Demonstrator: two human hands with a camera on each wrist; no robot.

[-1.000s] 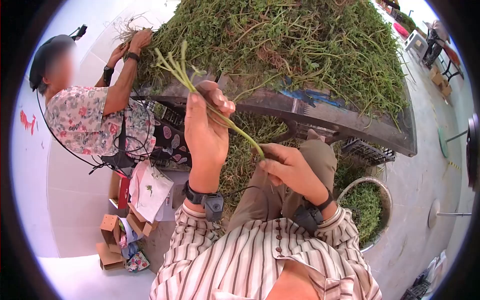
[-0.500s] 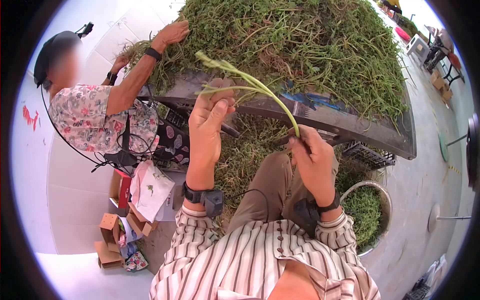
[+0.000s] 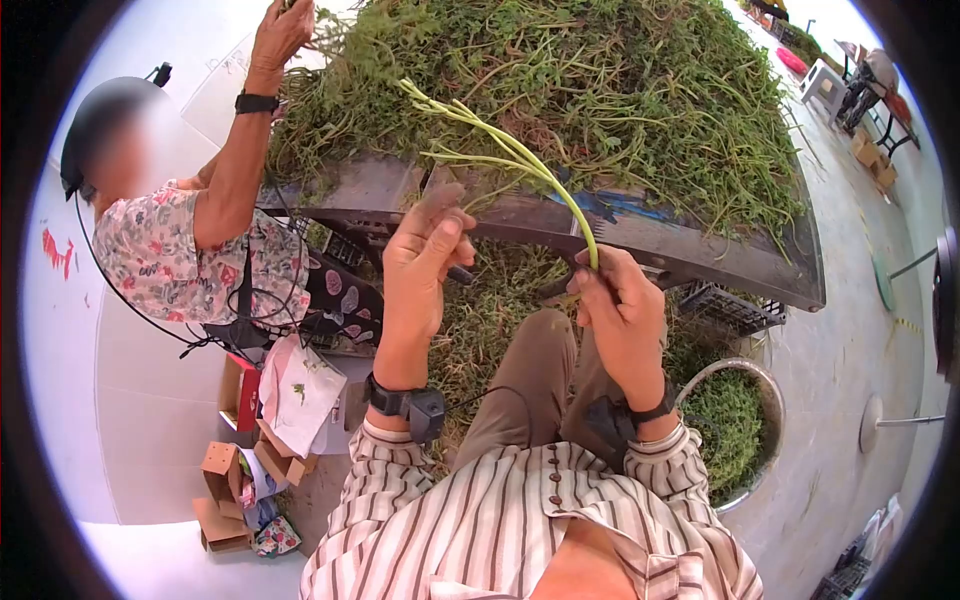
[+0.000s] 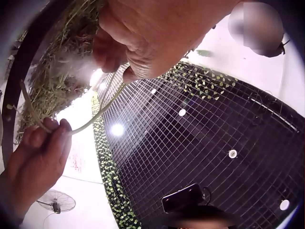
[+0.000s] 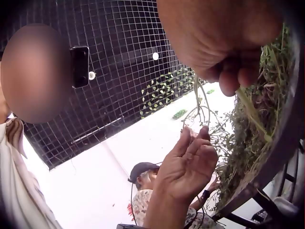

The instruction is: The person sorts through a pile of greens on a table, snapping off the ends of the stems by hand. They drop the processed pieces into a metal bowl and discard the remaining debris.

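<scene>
My right hand (image 3: 622, 310) pinches the lower end of a long green stalk (image 3: 548, 178) between thumb and fingers. The stalk bends up to the left, branching into thin stems that look mostly bare of leaves. My left hand (image 3: 425, 265) is raised beside it, palm turned inward and fingers loosely bent, just below the branched tips in the head view. From the right wrist, thin strands (image 5: 198, 112) appear right at the left fingertips; I cannot tell whether the left hand holds one. Beyond both hands, a large heap of leafy greens (image 3: 560, 80) covers a dark table (image 3: 690, 250).
Another person (image 3: 190, 240) in a floral top works at the heap's left side. Beside my right knee stands a round metal tub (image 3: 775, 400) of greens. Black crates (image 3: 735, 308) sit under the table, and cardboard boxes (image 3: 222, 470) lie at the left.
My right hand has risen with the stalk, tilting its top away from the left hand. The left hand has come off the main stalk and lowered slightly. The other person's arm has lifted.
</scene>
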